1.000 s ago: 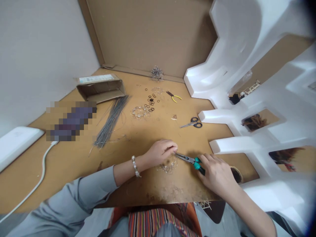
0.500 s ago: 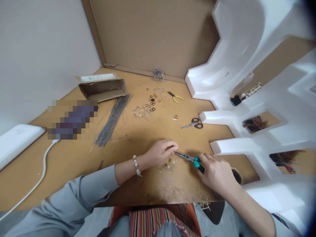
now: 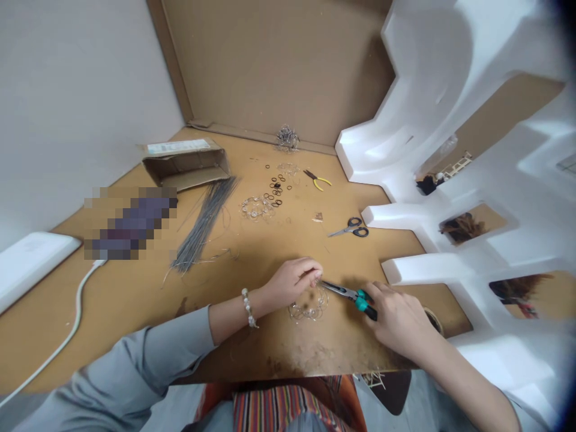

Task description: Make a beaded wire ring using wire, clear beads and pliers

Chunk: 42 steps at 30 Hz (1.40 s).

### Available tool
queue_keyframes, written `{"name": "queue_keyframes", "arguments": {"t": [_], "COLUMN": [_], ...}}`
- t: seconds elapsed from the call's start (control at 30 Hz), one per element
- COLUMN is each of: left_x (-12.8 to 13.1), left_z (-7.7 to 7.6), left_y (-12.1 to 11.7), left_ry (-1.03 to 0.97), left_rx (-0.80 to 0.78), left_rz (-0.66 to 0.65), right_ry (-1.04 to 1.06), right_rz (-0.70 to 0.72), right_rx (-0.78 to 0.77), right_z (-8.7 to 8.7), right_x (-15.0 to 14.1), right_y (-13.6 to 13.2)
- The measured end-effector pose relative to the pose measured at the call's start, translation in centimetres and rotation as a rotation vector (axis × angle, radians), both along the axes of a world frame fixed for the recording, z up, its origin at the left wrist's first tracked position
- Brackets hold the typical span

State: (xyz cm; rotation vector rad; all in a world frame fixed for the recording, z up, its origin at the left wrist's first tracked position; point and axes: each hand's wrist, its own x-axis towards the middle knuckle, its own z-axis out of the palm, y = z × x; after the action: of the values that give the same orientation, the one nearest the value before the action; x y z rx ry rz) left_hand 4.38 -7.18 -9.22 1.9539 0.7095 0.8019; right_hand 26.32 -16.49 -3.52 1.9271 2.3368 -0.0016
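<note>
1. Head view: wire ring (image 3: 310,313) near the desk's front edge, just below the left fingertips. Looks like small loops set in a circle. Can't tell if it rests on the desk (image 3: 256,354) or hangs slightly above it.
2. Left hand (image 3: 292,281): thumb and index pressed together, pinching the ring's upper end. Other fingers curled in. Bead bracelet (image 3: 248,308) on that wrist, grey sleeve behind it.
3. Right hand (image 3: 400,315): wrapped round the handles of the green pliers (image 3: 344,292), back of the hand up. Nose points left, tip right at the left fingertips. Too small to tell what the tip bites.
4. Tape roll (image 3: 434,321) just beyond the right wrist, partly hidden by it.
5. Scissors (image 3: 347,229) farther up the desk, blades pointing left. Small scrap (image 3: 318,216) left of them.
6. Yellow pliers (image 3: 317,180) beyond the scissors, handles parted.
7. Dark rings (image 3: 276,186) scattered left of the yellow pliers. Second wire ring (image 3: 255,207) just beside them, on the near left. Wire tangle (image 3: 287,138) at the back, by the cardboard panel (image 3: 279,60).
8. Wire bundle (image 3: 204,231) left of centre, lying diagonally. Open box (image 3: 189,171) at its far end.
9. Far left: pixelated item (image 3: 132,225), white cable (image 3: 78,300) running from it.
10. White foam (image 3: 405,270) along the right side.
</note>
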Motion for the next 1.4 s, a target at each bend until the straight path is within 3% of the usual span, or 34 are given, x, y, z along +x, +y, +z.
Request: {"name": "queue_keyframes", "arguments": {"t": [0.17, 0.43, 0.57, 0.7, 0.77, 0.93, 1.0, 1.1, 1.17, 1.27, 1.4], "left_x": [0.0, 0.0, 0.1, 0.1, 0.1, 0.0, -0.2, -0.3, -0.3, -0.2, -0.5], "left_z": [0.3, 0.0, -0.3, -0.5, -0.7, -1.0, -1.0, -0.8, -0.8, -0.8, -0.2], "left_y": [-0.1, 0.1, 0.4, 0.8, 1.0, 1.5, 1.7, 1.8, 1.8, 1.9, 2.4], "left_ry": [0.012, -0.03, -0.009, -0.037, -0.049, -0.044, -0.033, -0.023, -0.014, -0.026, -0.015], "left_rx": [0.028, 0.018, -0.024, -0.078, -0.128, -0.246, -0.272, -0.264, -0.21, -0.133, -0.115], "left_rz": [-0.018, -0.024, 0.017, 0.0, -0.004, -0.03, -0.031, -0.034, -0.032, -0.027, -0.019], "right_ry": [-0.007, -0.008, 0.042, 0.061, 0.059, 0.056, 0.087, 0.281, 0.562, 1.048, 1.413], "right_rz": [0.002, -0.005, -0.003, -0.117, -0.156, -0.064, -0.044, -0.016, -0.046, -0.139, -0.276], "right_rx": [0.007, -0.031, -0.09, -0.12, -0.065, 0.096, 0.143, 0.173, 0.114, -0.131, -0.353], "right_z": [0.2, -0.9, -0.5, 0.0, -0.6, -3.6, -4.1, -3.3, -2.4, -1.9, -3.1], "right_x": [0.2, -0.3, 0.3, 1.4, 1.4, -0.6, -1.3, -2.0, -2.6, -4.1, -5.7], "right_y": [0.1, 0.1, 0.3, 1.4, 2.3, 4.1, 4.5, 4.9, 5.2, 5.8, 6.3]}}
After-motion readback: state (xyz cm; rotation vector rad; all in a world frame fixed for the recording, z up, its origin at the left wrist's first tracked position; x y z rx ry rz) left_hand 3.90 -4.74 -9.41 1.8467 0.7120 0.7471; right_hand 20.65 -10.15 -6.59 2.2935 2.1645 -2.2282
